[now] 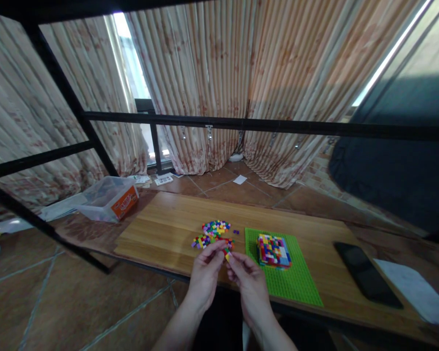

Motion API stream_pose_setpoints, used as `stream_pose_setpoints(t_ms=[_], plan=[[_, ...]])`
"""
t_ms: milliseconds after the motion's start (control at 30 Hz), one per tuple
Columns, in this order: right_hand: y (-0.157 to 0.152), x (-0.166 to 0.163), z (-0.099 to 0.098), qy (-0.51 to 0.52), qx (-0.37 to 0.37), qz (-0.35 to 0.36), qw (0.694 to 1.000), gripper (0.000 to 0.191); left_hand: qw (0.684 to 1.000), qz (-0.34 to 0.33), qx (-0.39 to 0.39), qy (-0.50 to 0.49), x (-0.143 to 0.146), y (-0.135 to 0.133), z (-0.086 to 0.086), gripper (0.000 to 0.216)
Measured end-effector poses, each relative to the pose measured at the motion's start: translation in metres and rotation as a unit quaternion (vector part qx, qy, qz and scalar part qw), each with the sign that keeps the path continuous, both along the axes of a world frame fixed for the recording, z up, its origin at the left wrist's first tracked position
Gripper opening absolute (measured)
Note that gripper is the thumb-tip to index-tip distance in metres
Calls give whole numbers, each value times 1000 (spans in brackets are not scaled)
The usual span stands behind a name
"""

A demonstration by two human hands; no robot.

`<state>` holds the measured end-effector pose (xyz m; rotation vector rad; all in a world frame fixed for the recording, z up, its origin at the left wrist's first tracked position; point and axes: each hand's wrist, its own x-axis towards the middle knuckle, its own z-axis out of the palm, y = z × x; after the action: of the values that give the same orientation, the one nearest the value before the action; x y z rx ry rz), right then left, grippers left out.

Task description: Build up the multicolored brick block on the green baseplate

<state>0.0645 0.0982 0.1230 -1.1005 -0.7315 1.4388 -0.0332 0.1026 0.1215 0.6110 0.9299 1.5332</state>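
My left hand (205, 273) and my right hand (249, 278) meet over the front edge of the wooden board. Between their fingertips they pinch a few small toy bricks (227, 254), green, red and yellow among the colours that show. Just beyond my hands lies a loose pile of multicoloured toy bricks (215, 226), its near part partly hidden by my fingers. To the right, a green baseplate (296, 278) carries a rectangular block (273, 251) built of many coloured bricks.
A black phone or tablet (366, 273) and a white paper (417, 290) lie at the right. A clear plastic box (108, 195) with an orange label stands left of the wooden board (153, 234). A black metal bar (205, 119) crosses behind, before patterned curtains (205, 63).
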Motion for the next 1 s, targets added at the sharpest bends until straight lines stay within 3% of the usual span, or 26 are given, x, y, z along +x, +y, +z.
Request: stream_pose_setpoints(t_ms=[200,367,767,900,1000], plan=[[3,5,-5,-92,63,15,994,30,986,-65,-48,148,-12,-4,-3,30],[5,2,-9,-109,55,53,991,32,978,-72,-33,194,-17,-7,-7,24],[20,-6,-33,-87,33,110,990,30,989,-61,-133,15,-19,-1,-26,32],[37,-4,-43,-213,69,59,973,26,990,-25,-137,27,-21,6,-28,30],[47,-4,-46,-353,122,52,926,20,988,-15,-147,51,-22,11,-30,31]])
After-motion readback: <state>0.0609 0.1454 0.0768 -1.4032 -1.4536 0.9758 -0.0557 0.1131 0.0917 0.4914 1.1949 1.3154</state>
